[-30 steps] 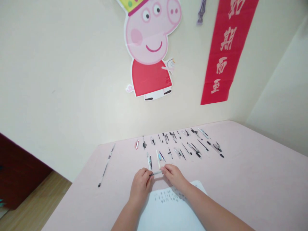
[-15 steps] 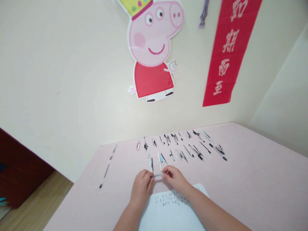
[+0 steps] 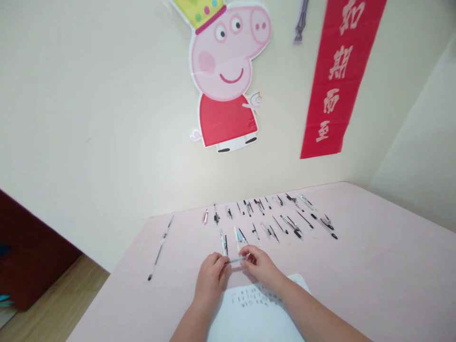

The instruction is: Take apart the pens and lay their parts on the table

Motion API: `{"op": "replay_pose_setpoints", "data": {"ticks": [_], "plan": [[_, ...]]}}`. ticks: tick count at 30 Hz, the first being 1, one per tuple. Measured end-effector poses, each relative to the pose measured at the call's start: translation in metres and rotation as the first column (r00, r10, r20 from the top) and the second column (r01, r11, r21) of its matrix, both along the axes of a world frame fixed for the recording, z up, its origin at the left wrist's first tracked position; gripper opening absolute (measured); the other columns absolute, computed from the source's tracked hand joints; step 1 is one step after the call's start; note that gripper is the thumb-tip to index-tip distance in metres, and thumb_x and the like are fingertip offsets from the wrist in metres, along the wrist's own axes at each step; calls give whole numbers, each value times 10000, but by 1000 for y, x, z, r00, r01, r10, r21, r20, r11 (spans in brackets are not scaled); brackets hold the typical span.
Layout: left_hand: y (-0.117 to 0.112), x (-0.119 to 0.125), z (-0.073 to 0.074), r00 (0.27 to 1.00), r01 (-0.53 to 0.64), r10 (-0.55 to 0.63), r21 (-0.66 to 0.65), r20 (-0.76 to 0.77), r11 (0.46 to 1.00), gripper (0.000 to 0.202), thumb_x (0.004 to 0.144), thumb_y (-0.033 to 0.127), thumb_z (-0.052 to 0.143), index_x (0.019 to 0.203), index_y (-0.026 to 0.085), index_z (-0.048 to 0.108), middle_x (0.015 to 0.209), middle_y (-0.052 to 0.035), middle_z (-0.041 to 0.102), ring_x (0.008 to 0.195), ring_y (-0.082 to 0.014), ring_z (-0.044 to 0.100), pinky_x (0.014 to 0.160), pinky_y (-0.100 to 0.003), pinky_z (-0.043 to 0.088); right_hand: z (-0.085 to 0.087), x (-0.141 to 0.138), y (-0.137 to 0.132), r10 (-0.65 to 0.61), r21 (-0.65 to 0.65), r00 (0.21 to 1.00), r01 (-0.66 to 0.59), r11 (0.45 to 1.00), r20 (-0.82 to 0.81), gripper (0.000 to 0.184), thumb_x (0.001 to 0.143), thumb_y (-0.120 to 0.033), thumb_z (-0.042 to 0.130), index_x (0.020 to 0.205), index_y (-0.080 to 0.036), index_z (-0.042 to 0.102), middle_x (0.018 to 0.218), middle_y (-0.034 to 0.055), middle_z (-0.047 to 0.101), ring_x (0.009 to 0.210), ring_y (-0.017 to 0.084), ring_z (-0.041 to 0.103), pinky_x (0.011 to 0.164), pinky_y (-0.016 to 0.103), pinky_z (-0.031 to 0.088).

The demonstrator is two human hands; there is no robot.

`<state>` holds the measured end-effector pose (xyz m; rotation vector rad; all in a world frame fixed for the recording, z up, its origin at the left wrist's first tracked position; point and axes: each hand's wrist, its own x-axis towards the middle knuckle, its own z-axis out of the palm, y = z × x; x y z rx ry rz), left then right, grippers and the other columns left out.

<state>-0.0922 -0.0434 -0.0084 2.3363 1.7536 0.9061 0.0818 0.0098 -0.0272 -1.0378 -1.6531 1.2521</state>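
Observation:
A slim, clear pen barrel (image 3: 234, 260) lies level between my two hands, just above the far edge of a white sheet with dark writing (image 3: 254, 313). My left hand (image 3: 213, 271) pinches its left end, and my right hand (image 3: 259, 264) pinches the right end. Both sets of fingertips partly cover the barrel, so its ends are hidden. Directly beyond my hands lie a light pen with a dark refill (image 3: 224, 242), a pale stick-like pen part (image 3: 236, 239) and a blue piece with a dark refill (image 3: 242, 236).
Several pens and pen parts (image 3: 272, 232) lie in two rows across the pink table (image 3: 374, 266). A long pen with its parts in line (image 3: 161, 249) rests at the left. Behind stands a wall with a pig cutout (image 3: 228, 76) and a red banner (image 3: 340, 80).
Both hands keep their pinch on the pen barrel, which has shifted very slightly. The whole view has dropped a little; the pens on the table lie as before.

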Motion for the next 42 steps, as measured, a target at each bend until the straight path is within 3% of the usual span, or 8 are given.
{"op": "replay_pose_setpoints", "data": {"ticks": [3,6,9,12,15,24,35,42], "plan": [[1,0,0,1000,5,-5,12,-4,1000,194,844,224,437,883,194,625,808,-64,590,760,-178,555,675,-303,448,-1,0,0,6,-12,1000,-6,1000,1,283,669,-203,630,946,-192,571,805,3,552,576,102,460,577,251,389],[1,0,0,1000,9,-9,13,-14,1000,192,844,230,439,883,193,624,809,-64,588,761,-178,555,679,-304,448,2,2,0,-5,40,999,3,999,48,139,777,-314,544,794,-176,545,668,-18,509,574,113,448,571,248,370],[1,1,-1,1000,5,-5,15,-15,1000,197,850,240,434,881,186,621,815,-66,584,767,-177,552,687,-309,446,5,5,0,-19,121,990,2,993,139,323,862,-386,406,631,-175,486,601,-12,485,607,130,459,590,250,359],[2,1,-3,1000,12,-12,33,-13,999,199,854,243,430,886,184,618,818,-66,578,766,-174,548,687,-309,444,6,6,-1,-14,172,975,-25,985,221,349,866,-376,402,593,-173,478,581,-19,475,589,124,445,577,240,340],[3,1,-5,1000,10,-10,37,-13,999,203,855,244,425,886,188,618,812,-65,572,755,-173,546,678,-308,443,6,6,-2,-14,191,974,-31,981,226,262,838,-320,457,633,-170,524,595,-23,491,592,122,448,575,232,335],[1,2,-1,1000,-3,3,4,-6,1000,215,852,249,422,887,195,627,815,-65,568,771,-177,545,692,-313,444,2,4,0,9,74,997,-15,997,71,76,758,-231,521,760,-170,567,657,-16,529,622,126,475,594,238,373],[1,4,2,1000,-15,15,-9,26,1000,222,850,240,408,883,197,623,819,-65,569,768,-177,545,690,-311,447,4,4,3,35,-49,999,-35,998,-1,113,678,-212,584,785,-190,556,660,-21,517,584,125,467,579,256,378],[-1,4,4,1000,-5,6,-18,17,1000,220,845,226,411,898,202,624,835,-68,568,781,-180,544,690,-307,447,-1,4,3,49,23,998,-50,998,24,124,751,-264,560,844,-183,572,735,3,563,676,138,511,638,260,410]]}}
